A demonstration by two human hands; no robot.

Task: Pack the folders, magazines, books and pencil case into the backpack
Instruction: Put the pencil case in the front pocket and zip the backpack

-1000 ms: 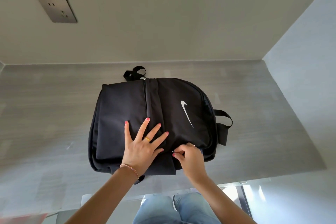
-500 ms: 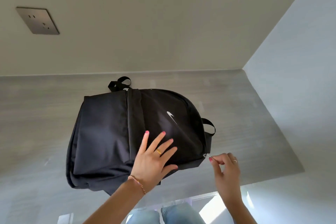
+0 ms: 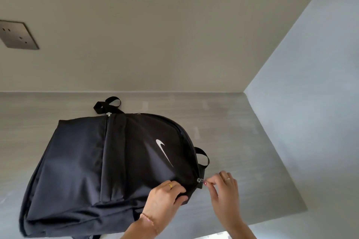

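Backpack (image 3: 108, 161) is laid flat on the grey worktop (image 3: 242, 141), at about seven o'clock from its centre. Since a second ago the zipper pull (image 3: 200, 180) has been drawn from the near edge round to the bag's four o'clock corner, so the main compartment is judged to be under way along its zip. Right hand (image 3: 223, 190) is pinched on the pull; left hand (image 3: 165, 198) is clamped on the fabric edge beside it, wrists bent inward.

Soft daylight, slight blur, wide-angle distortion
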